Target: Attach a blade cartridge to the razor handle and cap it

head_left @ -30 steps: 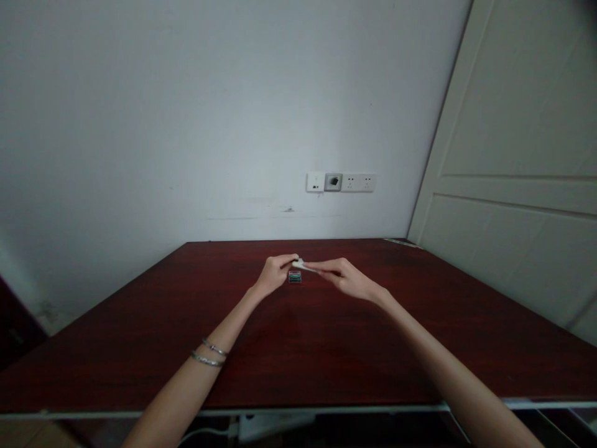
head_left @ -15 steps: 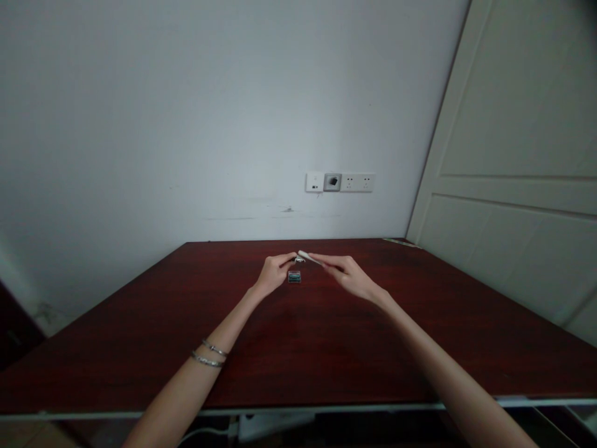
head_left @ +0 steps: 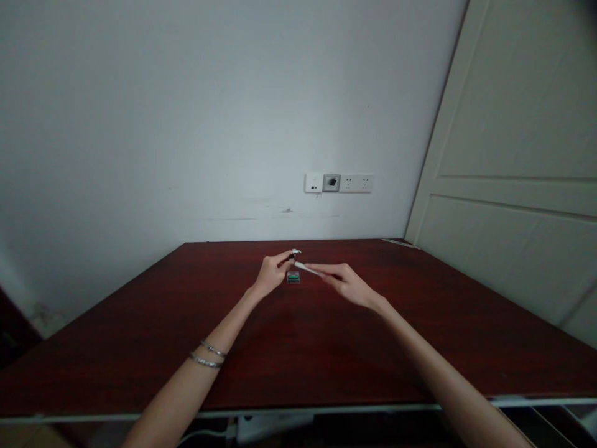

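Note:
My left hand pinches a small white-and-dark object between thumb and fingertips, above the table; its kind is too small to make out. From the right, my right hand grips a slim white stick with a thicker rounded end. That thick end points left and lies close below the small object; whether they touch I cannot tell. Under both, a small clear box with something green inside rests on the dark red table.
A pale wall with a row of sockets rises behind the table. A white panelled door stands at the right. Below the table's front edge, a white cable and a white object show.
The small object in my left hand has tilted upward. My right hand has brought the white stick's thick end slightly down and left, below that object. The box stays put.

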`<action>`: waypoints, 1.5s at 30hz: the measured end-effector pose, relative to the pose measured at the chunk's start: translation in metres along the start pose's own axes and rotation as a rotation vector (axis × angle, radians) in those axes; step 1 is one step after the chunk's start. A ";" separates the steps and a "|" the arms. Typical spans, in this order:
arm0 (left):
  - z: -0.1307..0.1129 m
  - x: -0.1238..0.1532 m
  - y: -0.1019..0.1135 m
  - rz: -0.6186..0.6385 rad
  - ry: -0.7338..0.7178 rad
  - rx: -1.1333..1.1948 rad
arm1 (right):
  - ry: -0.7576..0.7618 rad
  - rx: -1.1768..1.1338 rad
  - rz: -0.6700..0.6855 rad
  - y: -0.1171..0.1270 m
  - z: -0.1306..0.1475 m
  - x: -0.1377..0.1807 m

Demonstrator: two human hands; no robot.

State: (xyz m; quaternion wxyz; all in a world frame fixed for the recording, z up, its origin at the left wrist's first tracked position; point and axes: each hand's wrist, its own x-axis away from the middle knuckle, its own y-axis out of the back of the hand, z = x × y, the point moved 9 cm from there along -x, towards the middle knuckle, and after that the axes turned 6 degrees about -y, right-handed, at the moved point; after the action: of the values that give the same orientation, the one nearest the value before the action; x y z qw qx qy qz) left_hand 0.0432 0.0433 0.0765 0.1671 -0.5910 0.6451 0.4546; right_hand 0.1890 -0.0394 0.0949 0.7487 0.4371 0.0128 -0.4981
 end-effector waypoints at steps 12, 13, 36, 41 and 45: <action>0.004 0.022 -0.042 0.110 0.545 0.680 | 0.068 0.486 -0.180 0.029 -0.022 -0.040; 0.003 0.022 -0.042 0.119 0.547 0.680 | 0.062 0.532 -0.192 0.031 -0.025 -0.042; 0.007 0.023 -0.044 0.202 0.500 0.629 | 0.068 0.688 -0.311 0.035 -0.019 -0.035; 0.008 0.022 -0.043 0.191 0.504 0.628 | 0.098 0.675 -0.249 0.028 -0.017 -0.036; 0.006 0.020 -0.041 0.188 0.495 0.641 | 0.035 0.633 -0.363 0.039 -0.021 -0.031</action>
State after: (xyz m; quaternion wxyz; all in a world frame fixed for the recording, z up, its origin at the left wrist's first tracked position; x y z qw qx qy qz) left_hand 0.0741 0.0401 0.0424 0.1404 -0.5390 0.8258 0.0882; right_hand 0.2114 0.0019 0.1210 0.4756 0.6461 -0.0518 -0.5947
